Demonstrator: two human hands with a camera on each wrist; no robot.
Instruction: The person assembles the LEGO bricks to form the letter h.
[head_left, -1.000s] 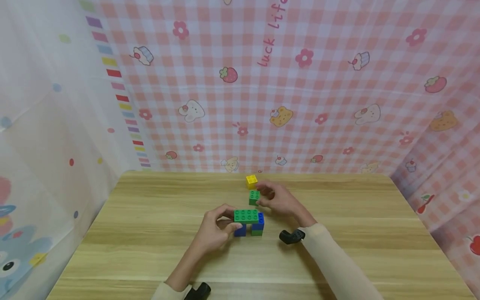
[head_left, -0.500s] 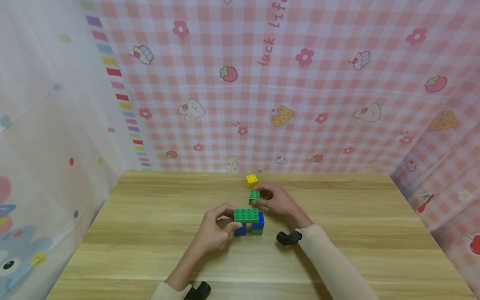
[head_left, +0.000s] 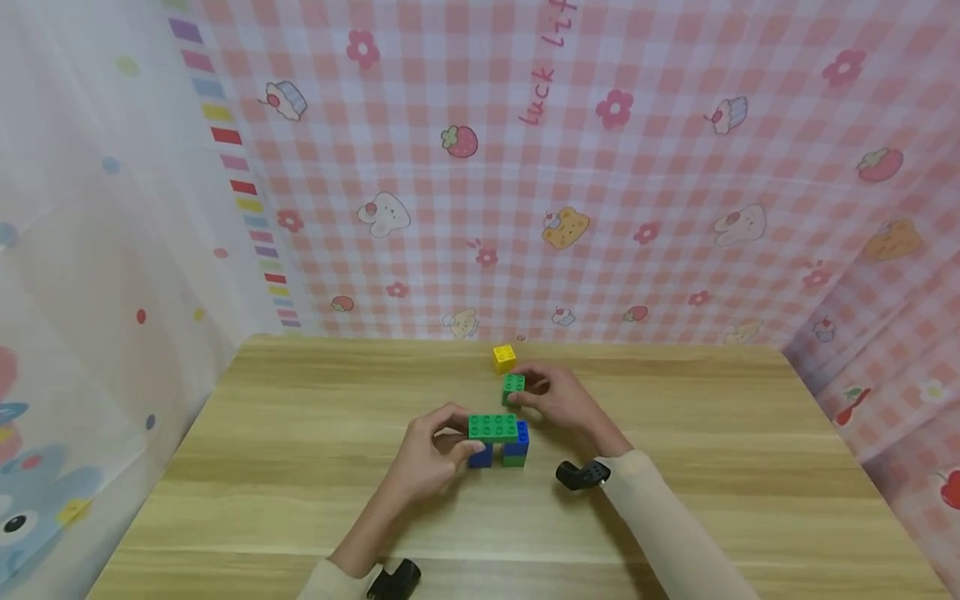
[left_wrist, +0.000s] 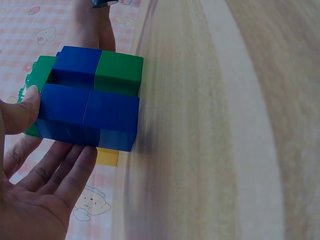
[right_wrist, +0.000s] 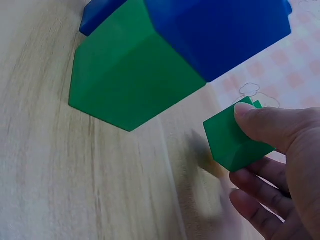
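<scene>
My left hand (head_left: 429, 454) holds a small bridge of toy building blocks by its left side, thumb in front and fingers behind. A long green block (head_left: 492, 427) spans its top. One leg is two stacked blue blocks (left_wrist: 90, 112); the other has a blue block (head_left: 516, 440) over a green block (left_wrist: 120, 70). Behind the bridge, my right hand (head_left: 558, 404) pinches a small square green block (right_wrist: 235, 135) between thumb and fingers. In the right wrist view it sits close over the table, with a shadow beneath.
A yellow square block (head_left: 505, 358) stands near the back edge of the wooden table (head_left: 300, 467), just behind the small green block. A pink checked cloth (head_left: 420, 183) hangs behind the table.
My right hand has come in on the small green block and now pinches it, shifting it slightly right and up in view. The left hand stays on the bridge. The head view tilts slightly.
</scene>
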